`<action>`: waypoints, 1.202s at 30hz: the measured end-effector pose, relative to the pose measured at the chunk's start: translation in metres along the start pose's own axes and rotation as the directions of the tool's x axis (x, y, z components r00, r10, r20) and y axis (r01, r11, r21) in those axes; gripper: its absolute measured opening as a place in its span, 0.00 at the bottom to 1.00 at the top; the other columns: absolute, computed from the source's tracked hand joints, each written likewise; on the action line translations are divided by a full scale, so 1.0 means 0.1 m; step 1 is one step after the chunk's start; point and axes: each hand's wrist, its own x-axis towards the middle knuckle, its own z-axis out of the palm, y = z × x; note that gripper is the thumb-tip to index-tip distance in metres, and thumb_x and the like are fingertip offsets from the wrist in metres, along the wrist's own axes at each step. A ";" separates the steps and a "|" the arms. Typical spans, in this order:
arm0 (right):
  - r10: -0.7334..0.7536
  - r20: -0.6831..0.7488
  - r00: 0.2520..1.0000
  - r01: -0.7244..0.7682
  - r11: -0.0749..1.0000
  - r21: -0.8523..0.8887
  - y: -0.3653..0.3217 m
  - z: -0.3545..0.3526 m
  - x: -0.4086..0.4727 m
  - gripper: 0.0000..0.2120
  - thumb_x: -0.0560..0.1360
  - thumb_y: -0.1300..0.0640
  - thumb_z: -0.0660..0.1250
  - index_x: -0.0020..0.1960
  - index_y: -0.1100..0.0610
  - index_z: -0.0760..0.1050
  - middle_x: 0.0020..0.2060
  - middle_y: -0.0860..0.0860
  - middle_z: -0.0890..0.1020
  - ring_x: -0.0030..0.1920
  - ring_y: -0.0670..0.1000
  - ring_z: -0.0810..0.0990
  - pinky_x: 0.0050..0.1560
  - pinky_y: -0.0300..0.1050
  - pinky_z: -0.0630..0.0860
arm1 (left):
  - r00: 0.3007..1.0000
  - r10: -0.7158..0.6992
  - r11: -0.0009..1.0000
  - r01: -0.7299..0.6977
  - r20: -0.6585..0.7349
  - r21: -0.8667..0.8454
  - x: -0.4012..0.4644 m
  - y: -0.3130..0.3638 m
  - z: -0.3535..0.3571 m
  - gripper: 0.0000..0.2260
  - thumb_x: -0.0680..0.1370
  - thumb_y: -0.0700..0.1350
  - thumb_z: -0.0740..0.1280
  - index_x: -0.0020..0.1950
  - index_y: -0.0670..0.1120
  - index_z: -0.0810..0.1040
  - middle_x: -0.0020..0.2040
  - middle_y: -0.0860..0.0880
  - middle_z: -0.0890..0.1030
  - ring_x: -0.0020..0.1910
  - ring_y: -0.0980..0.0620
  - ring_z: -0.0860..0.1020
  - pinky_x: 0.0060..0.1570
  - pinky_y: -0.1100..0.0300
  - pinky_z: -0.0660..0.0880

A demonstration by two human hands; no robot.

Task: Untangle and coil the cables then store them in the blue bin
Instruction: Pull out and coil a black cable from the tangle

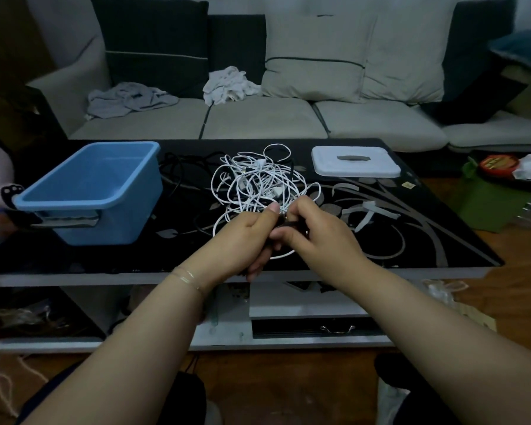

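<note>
A tangle of white cables (258, 182) lies in the middle of the black glass table (411, 240), with black cables (178, 167) beside it to the left. The blue bin (89, 191) stands empty on the table's left side. My left hand (242, 237) and my right hand (316, 231) meet at the near edge of the tangle. Both curl round a dark cable piece (288, 225) held between them. A white cable loop (281, 256) hangs below the hands.
A white lid (354, 161) with a grey handle lies at the table's back right. Pale strips (368, 213) lie on the glass right of my hands. A sofa (258, 118) with crumpled cloths stands behind. Clutter sits on the floor at right.
</note>
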 end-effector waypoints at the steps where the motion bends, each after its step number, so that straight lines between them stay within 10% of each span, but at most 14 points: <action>1: 0.008 -0.010 1.000 -0.007 0.999 0.053 0.02 0.00 0.01 0.20 0.69 0.34 0.62 0.41 0.48 0.61 0.32 0.47 0.73 0.33 0.47 0.71 0.36 0.48 0.68 | 1.000 -0.011 0.999 0.011 0.006 -0.031 0.00 0.01 0.01 0.26 0.83 0.56 0.49 0.32 0.42 0.69 0.18 0.46 0.65 0.16 0.49 0.64 0.23 0.62 0.64; 11: 0.024 0.120 0.992 -0.067 0.926 0.373 0.07 0.03 0.03 0.27 0.68 0.23 0.51 0.52 0.40 0.74 0.44 0.42 0.82 0.51 0.43 0.80 0.57 0.45 0.74 | 0.994 -0.034 0.974 0.057 0.108 -0.218 -0.05 0.06 0.04 0.29 0.79 0.64 0.46 0.28 0.45 0.63 0.17 0.45 0.60 0.16 0.49 0.64 0.23 0.62 0.64; 15: 0.110 0.188 0.976 -0.204 0.763 0.614 0.01 0.05 0.03 0.27 0.72 0.30 0.54 0.47 0.54 0.71 0.36 0.53 0.83 0.35 0.61 0.83 0.41 0.54 0.79 | 0.995 -0.035 0.932 0.065 0.089 -0.356 -0.07 0.09 0.11 0.31 0.73 0.70 0.43 0.26 0.47 0.62 0.16 0.48 0.58 0.18 0.49 0.66 0.28 0.63 0.70; 23: 0.242 -0.103 0.965 -0.144 0.815 0.561 -0.07 0.11 0.03 0.22 0.74 0.37 0.50 0.33 0.53 0.66 0.21 0.45 0.75 0.21 0.48 0.76 0.26 0.39 0.68 | 0.999 0.032 0.856 -0.005 0.044 -0.517 -0.02 0.11 0.20 0.29 0.67 0.72 0.60 0.34 0.45 0.73 0.17 0.51 0.61 0.25 0.51 0.71 0.41 0.57 0.74; 31: 0.281 -0.073 0.957 -0.165 0.732 0.661 -0.06 0.15 0.05 0.27 0.73 0.31 0.51 0.28 0.48 0.71 0.15 0.48 0.68 0.23 0.53 0.72 0.33 0.51 0.74 | 0.997 0.031 0.832 0.010 0.065 -0.554 -0.04 0.13 0.21 0.27 0.66 0.68 0.54 0.37 0.44 0.72 0.27 0.46 0.79 0.32 0.52 0.81 0.37 0.63 0.77; 36: 0.222 -0.070 0.972 -0.113 0.713 0.692 -0.05 0.13 0.05 0.25 0.76 0.35 0.52 0.31 0.51 0.70 0.18 0.51 0.72 0.19 0.51 0.72 0.30 0.41 0.69 | 0.996 0.057 0.851 -0.016 0.062 -0.525 -0.09 0.15 0.18 0.27 0.65 0.69 0.53 0.35 0.44 0.72 0.21 0.47 0.74 0.23 0.53 0.75 0.29 0.64 0.74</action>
